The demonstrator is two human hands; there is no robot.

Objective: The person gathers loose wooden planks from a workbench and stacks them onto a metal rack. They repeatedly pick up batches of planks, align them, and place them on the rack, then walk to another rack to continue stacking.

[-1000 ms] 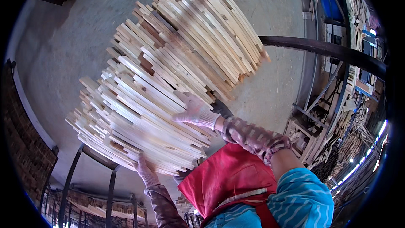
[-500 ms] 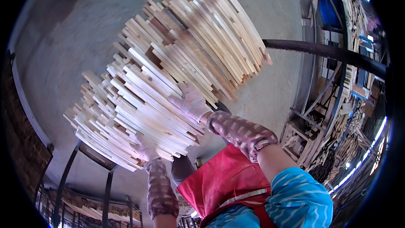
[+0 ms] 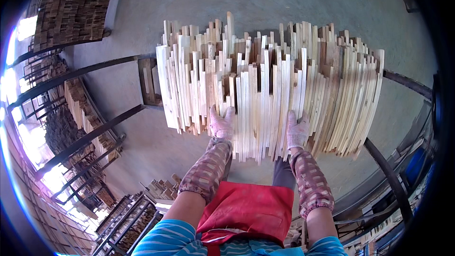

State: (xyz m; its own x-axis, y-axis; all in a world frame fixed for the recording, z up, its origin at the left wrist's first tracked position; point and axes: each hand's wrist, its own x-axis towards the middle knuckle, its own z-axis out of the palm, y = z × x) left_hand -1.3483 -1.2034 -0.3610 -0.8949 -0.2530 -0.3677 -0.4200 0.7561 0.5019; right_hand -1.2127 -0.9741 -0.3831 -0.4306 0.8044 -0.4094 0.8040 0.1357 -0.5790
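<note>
A broad layer of pale wooden strips (image 3: 332, 114) lies side by side, their uneven ends toward and away from me. My left hand (image 3: 222, 123), in a pinkish-white knit glove, presses against the left side of a bunch of these strips (image 3: 258, 128). On the bunch's right side is my right hand (image 3: 297, 130), gloved the same way. The bunch is clasped between both hands, its near ends jutting toward me past the strips at left. Both thumbs show on top; some fingers are hidden by or between the wood.
Dark metal bars (image 3: 95, 73) extend from the left of the strips, and another bar (image 3: 391, 180) runs off at the lower right. A small wooden frame (image 3: 149, 80) touches the left end. Stacked wood (image 3: 71, 7) stands at the far left, with racks of timber (image 3: 125, 223) at lower left.
My view has turned, so the strips that ran diagonally now spread straight across in front of me. Both hands stay at the sides of the bunch, now more nearly level with each other.
</note>
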